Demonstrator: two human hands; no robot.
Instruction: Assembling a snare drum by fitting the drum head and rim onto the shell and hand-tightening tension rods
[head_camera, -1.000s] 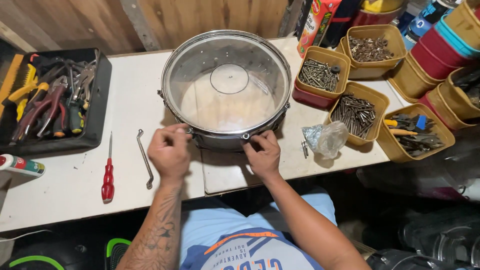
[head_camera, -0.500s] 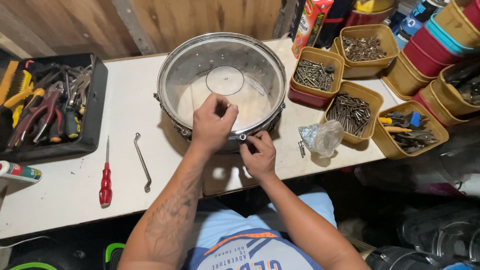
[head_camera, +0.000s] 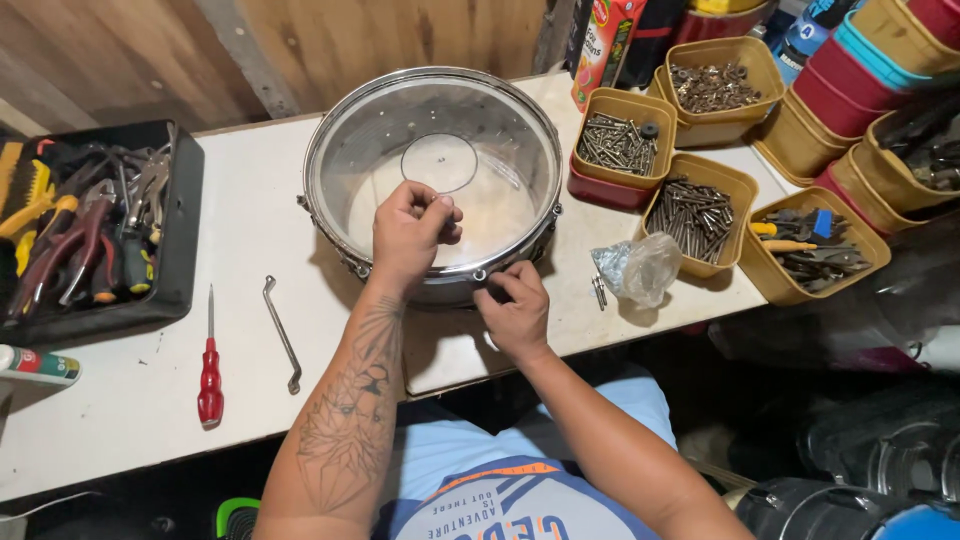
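Since a second ago the left hand (head_camera: 412, 232) has left the drum's near outer wall and gone up over the rim; it now sits above the near inside of the shell, fingers pinched together. Whether anything small is between them, cannot tell. Right hand (head_camera: 515, 305) barely moved: it stays on the outside of the near wall, fingertips closed on a lug or screw just under the hoop, exact part too small to tell.

Drum (head_camera: 433, 180) lies flat on the white bench (head_camera: 120, 420), open side up, dead ahead of the body, touching both hands' reach. Round shell, so no long axis; the worked spot is the near rim, between the two hands, one inside and one outside. Right hand nearer to that fitting.

Red screwdriver (head_camera: 209, 372) and bent key (head_camera: 280, 332) lie left of the left forearm, well apart from the hands. Screw tubs (head_camera: 690, 215) to the right.
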